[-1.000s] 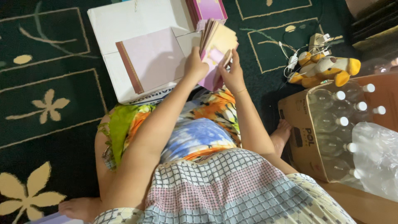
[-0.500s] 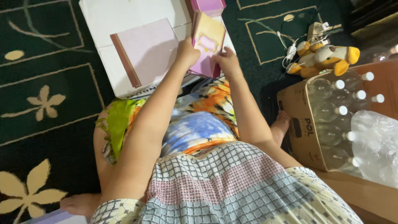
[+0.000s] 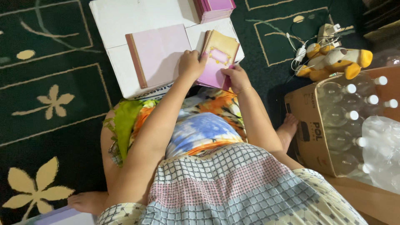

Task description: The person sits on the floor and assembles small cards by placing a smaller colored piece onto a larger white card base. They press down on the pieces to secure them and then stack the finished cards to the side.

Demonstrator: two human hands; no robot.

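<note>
Cards, a pink-and-gold stack (image 3: 218,60), sit on the white cardboard sheet (image 3: 137,16) at twelve o'clock from her lap, left hand (image 3: 191,63) clasping one edge, right hand (image 3: 236,77) pinching the bottom corner; a plush toy (image 3: 333,62) lies at two o'clock.

I have just one view to work with — the head camera, worn on the person and looking steeply down over their chest and lap to the floor. It faces forward and down, so the arms run up the frame from the bottom edge. It sits close: the patterned dress fills the lower half, and the dark green carpet (image 3: 54,62) spreads along the top and left — no second view overlaps it.
</note>
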